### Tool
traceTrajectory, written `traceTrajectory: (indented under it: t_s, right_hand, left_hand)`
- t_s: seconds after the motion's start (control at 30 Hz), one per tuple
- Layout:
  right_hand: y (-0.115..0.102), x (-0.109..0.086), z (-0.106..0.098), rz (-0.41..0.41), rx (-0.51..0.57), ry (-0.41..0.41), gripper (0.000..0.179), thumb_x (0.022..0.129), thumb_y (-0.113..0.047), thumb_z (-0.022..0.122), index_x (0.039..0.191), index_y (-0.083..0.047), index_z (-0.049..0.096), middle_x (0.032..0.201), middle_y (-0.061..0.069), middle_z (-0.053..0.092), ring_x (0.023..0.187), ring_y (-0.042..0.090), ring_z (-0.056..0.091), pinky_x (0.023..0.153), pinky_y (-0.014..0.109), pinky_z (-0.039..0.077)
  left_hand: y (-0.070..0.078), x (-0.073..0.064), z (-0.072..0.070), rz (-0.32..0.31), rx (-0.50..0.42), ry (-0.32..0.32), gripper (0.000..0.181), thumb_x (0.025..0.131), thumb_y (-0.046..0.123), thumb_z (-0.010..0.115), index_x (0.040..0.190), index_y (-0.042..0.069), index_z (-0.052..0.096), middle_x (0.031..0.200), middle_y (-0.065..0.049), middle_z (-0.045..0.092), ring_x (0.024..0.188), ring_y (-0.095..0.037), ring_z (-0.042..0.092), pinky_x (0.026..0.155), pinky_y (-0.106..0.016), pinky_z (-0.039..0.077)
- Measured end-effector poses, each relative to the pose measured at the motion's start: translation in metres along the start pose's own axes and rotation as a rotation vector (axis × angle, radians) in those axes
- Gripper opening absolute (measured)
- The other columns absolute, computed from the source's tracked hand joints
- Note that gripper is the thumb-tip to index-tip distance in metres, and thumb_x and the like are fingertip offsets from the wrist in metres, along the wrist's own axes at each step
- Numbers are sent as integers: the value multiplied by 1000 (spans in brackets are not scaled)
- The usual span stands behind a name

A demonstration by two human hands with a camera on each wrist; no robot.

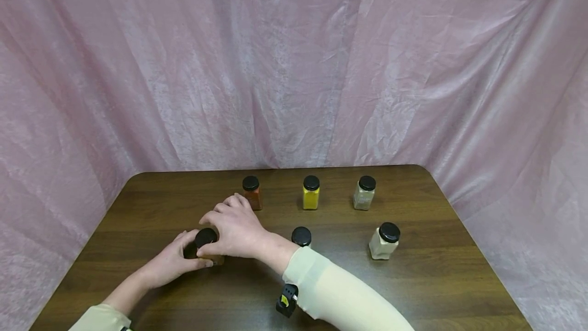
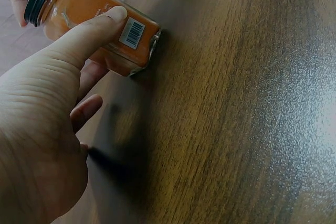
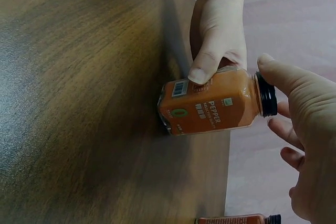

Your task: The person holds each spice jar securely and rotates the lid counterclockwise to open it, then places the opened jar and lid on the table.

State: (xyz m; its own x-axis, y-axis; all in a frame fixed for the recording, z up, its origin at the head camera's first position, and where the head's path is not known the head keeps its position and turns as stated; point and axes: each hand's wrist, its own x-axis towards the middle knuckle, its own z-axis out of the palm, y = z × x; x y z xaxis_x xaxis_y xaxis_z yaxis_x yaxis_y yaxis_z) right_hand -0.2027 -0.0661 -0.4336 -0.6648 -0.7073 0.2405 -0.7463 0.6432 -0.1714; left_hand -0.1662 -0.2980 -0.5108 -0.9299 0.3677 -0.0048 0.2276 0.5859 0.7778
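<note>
The left hand [image 1: 172,263] grips the body of an orange-filled pepper jar [image 3: 210,106], positioned at the left of the table [image 1: 436,285]. The right hand [image 1: 238,230] pinches the jar's black lid [image 3: 268,96] between thumb and fingers. A red-brown jar [image 1: 254,200], a yellow jar [image 1: 311,198] and a grey-white jar [image 1: 363,198] form the rear row; a cream jar [image 1: 381,247] stands at the right.

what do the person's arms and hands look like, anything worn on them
The left hand and right hand are bare. The left sleeve and right sleeve are plain pale cream. A small black device with a yellow mark sits by the right cuff.
</note>
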Motion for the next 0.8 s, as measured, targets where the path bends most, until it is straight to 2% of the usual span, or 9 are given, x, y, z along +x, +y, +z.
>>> traceTrajectory:
  t_s: [0.1,0.2,0.37,0.5,0.67,0.8]
  right_hand:
    - [-1,0,1,-2,-11,2,50,79,-71,75,118,-39,71,108,-21,61,120,11,44,119,45,21]
    - [-1,1,1,-4,-17,-1,45,80,-70,75,114,-40,73,111,-20,62,120,12,44,119,46,21]
    - [-1,2,2,-24,-28,-9,41,82,-68,74,114,-41,74,111,-19,62,117,11,44,115,41,25]
    - [-1,2,2,-57,-28,-32,37,87,-60,72,118,-41,73,113,-18,61,117,11,43,113,37,26]
    - [-2,2,1,-88,-29,-69,36,90,-45,70,126,-40,69,121,-17,60,124,12,42,115,36,23]
    - [-5,1,0,-90,-15,-96,39,90,-40,70,129,-42,67,126,-18,58,129,12,39,116,37,23]
  left_hand:
    - [-1,0,0,28,8,13,44,84,39,85,122,37,63,127,10,60,131,-28,37,108,-66,21]
    - [-2,1,0,64,7,22,46,84,35,86,124,35,63,128,11,62,133,-24,37,112,-69,8]
    - [-3,2,0,85,15,23,45,84,34,86,123,35,64,128,11,63,133,-24,39,113,-70,5]
    - [-2,1,0,51,-15,7,52,85,34,85,131,36,61,137,6,60,142,-37,30,112,-72,2]
    - [-1,-2,-1,-26,-42,-20,66,87,36,83,146,35,52,154,-7,46,148,-53,7,106,-79,2]
    - [2,-5,-1,-74,-44,-27,65,88,38,82,146,31,52,159,-13,38,146,-59,-2,103,-83,4]
